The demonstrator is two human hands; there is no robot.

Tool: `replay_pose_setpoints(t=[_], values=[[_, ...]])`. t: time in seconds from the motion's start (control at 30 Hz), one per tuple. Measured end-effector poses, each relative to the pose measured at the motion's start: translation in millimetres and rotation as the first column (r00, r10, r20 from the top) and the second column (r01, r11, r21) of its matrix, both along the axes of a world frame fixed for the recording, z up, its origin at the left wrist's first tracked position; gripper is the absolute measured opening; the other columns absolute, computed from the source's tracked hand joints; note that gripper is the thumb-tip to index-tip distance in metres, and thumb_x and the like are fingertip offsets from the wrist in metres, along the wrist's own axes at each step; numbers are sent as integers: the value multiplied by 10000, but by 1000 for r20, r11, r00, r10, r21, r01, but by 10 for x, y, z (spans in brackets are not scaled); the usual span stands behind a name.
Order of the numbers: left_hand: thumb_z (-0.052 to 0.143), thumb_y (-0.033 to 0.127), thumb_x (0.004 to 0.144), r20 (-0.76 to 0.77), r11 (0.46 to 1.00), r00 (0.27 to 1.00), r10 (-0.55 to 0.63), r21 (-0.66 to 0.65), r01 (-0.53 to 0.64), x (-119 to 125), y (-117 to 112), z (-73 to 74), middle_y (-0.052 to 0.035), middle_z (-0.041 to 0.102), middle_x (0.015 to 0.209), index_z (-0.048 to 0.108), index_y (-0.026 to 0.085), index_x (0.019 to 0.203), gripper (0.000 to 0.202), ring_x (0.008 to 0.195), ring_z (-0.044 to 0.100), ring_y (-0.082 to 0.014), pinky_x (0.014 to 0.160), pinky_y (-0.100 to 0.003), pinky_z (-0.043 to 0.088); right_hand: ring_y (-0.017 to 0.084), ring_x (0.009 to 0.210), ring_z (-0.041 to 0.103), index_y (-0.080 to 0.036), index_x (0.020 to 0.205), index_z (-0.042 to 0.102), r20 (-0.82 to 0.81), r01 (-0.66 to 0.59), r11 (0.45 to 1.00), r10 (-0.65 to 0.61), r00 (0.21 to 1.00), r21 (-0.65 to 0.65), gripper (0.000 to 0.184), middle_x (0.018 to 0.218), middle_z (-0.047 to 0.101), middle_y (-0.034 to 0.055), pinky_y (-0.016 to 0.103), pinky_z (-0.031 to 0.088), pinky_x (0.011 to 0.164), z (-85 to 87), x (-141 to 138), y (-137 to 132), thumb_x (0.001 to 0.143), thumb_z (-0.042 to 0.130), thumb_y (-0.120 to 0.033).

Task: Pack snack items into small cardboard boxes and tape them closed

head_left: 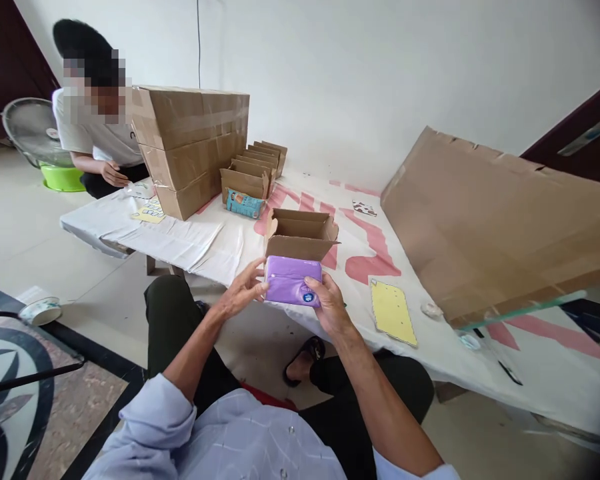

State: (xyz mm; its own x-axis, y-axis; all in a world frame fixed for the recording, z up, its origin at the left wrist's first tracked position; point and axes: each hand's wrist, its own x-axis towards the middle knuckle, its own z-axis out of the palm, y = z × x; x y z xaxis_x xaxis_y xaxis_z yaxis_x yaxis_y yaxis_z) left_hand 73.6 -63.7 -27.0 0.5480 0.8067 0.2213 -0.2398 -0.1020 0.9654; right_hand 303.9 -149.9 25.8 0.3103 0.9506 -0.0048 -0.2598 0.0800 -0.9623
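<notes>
In front of my lap, at the near edge of the table, I hold a purple plastic-wrapped pack (286,279) with a round blue logo. My right hand (331,303) is closed on its right side, thumb on the front face and fingers behind. My left hand (243,288) pinches the left edge between thumb and fingers. What the pack contains is hidden. Just behind the pack, an open cardboard box (300,248) stands on the table with its flaps up; its visible inside walls are bare. The pack overlaps the box's lower front.
Stacked closed cartons (180,160) stand left, beside a row of open boxes (250,175) and a blue packet (243,204). A yellow sheet (393,312) and a knife (505,367) lie right, near a large cardboard sheet (505,227). Another person (100,127) sits far left.
</notes>
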Motion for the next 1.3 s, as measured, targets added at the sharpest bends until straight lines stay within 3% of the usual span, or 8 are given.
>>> replay_pose_setpoints(t=[0.1, 0.37, 0.53, 0.67, 0.8, 1.03, 1.17, 1.3], values=[[853, 586, 868, 19, 994, 998, 61, -87, -60, -75, -229, 59, -161, 666, 1418, 388, 302, 1705, 998, 1049, 742, -269, 731, -306, 618, 243, 986, 762, -264, 1177, 680, -11, -19, 999, 19, 1000, 49, 536, 1129, 813, 53, 387, 625, 864, -155, -203, 112, 765, 903, -524], [884, 547, 848, 74, 951, 956, 283, -149, -270, -382, -224, 141, -136, 701, 1336, 469, 252, 1660, 959, 1053, 731, -261, 810, -325, 605, 316, 1416, 632, -329, 1528, 628, 252, -92, 986, 54, 966, 141, 686, 1472, 722, 56, 503, 563, 1156, -422, -502, 310, 964, 636, -719], [874, 521, 871, 143, 941, 934, 327, -147, -306, -470, -267, 81, -109, 746, 1260, 516, 240, 1634, 888, 1107, 732, -269, 923, -349, 577, 320, 1567, 503, -363, 1601, 595, 322, -175, 965, 105, 941, 195, 709, 1589, 654, 16, 560, 446, 1290, -469, -589, 360, 995, 593, -732], [851, 518, 893, 161, 932, 922, 353, -149, -331, -509, -296, -7, -106, 744, 1327, 558, 256, 1608, 815, 1194, 716, -286, 973, -355, 561, 314, 1604, 462, -353, 1584, 622, 328, -196, 966, 133, 935, 166, 684, 1631, 616, 9, 570, 338, 1361, -444, -633, 334, 1011, 590, -726], [869, 521, 871, 160, 933, 925, 346, -164, -320, -530, -317, -17, -124, 741, 1353, 532, 257, 1630, 871, 1197, 721, -309, 977, -387, 571, 307, 1610, 453, -356, 1552, 654, 303, -222, 962, 168, 938, 156, 655, 1626, 620, 7, 565, 317, 1371, -422, -667, 304, 1015, 590, -726], [906, 517, 823, 124, 925, 924, 361, -175, -338, -550, -345, 16, -133, 744, 1362, 523, 250, 1629, 931, 1247, 719, -343, 1015, -432, 583, 321, 1563, 509, -371, 1501, 685, 220, -225, 971, 202, 954, 85, 671, 1435, 749, 39, 571, 520, 1226, -463, -704, 293, 951, 653, -755], [894, 510, 838, 118, 924, 926, 359, -182, -335, -568, -367, 22, -135, 741, 1376, 513, 245, 1636, 923, 1283, 705, -350, 1048, -446, 571, 326, 1582, 478, -348, 1549, 643, 220, -242, 968, 223, 950, 63, 756, 1400, 764, 50, 583, 473, 1261, -484, -713, 303, 929, 657, -780], [883, 501, 850, 106, 923, 926, 363, -179, -342, -554, -377, 10, -141, 722, 1399, 515, 232, 1629, 903, 1301, 692, -341, 1079, -441, 555, 321, 1585, 471, -323, 1498, 690, 250, -218, 971, 188, 950, 98, 711, 1454, 738, 49, 548, 426, 1302, -459, -744, 284, 941, 657, -763]])
